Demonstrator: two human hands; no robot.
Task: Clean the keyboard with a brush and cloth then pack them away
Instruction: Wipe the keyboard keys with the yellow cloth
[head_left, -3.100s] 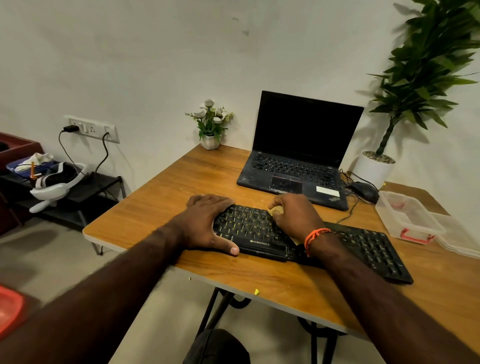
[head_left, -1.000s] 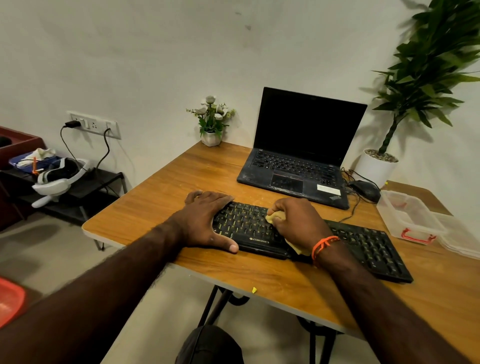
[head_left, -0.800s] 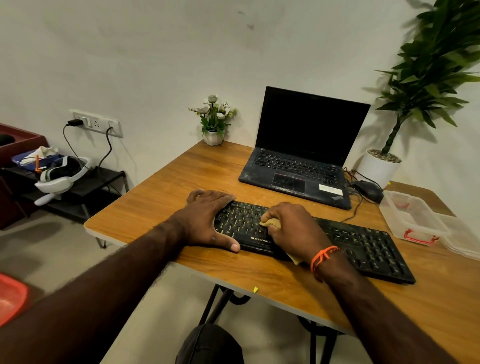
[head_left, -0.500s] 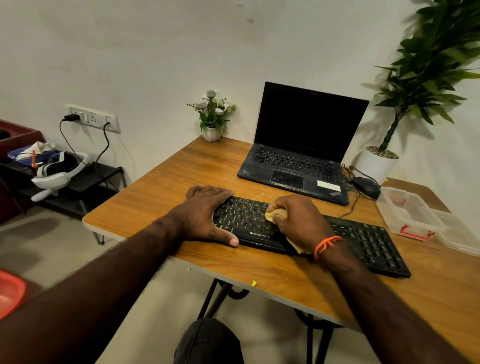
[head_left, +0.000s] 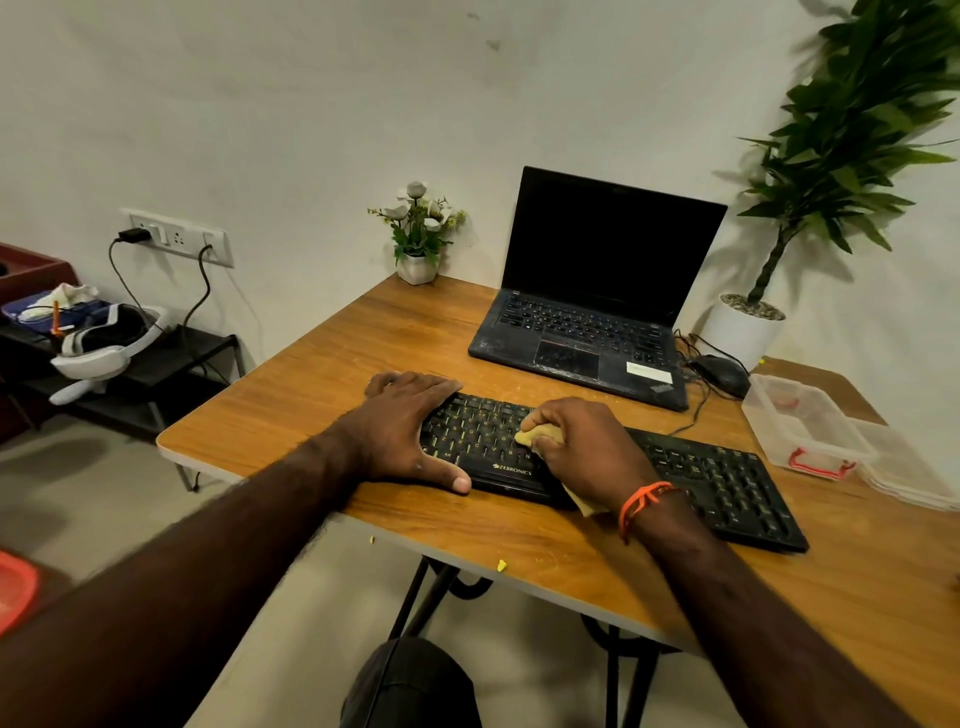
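A black keyboard (head_left: 717, 478) lies near the front edge of the wooden table (head_left: 363, 353). My left hand (head_left: 410, 426) rests on its left end, fingers spread over the far edge and thumb along the near edge. My right hand (head_left: 587, 447) holds a yellow cloth (head_left: 540, 435) bunched under curled fingers and presses it on the keys left of the middle. A corner of the cloth sticks out by my wrist. No brush is in view.
An open black laptop (head_left: 587, 317) stands behind the keyboard. A mouse (head_left: 724, 375), a clear plastic box (head_left: 802, 428) with red clips and its lid sit at the right. A small flower pot (head_left: 418, 265) and a tall potted plant (head_left: 743, 327) stand by the wall.
My right hand has rubbed the cloth back and forth over the left-middle keys, ending slightly farther left. My left hand has stayed on the keyboard's left end.
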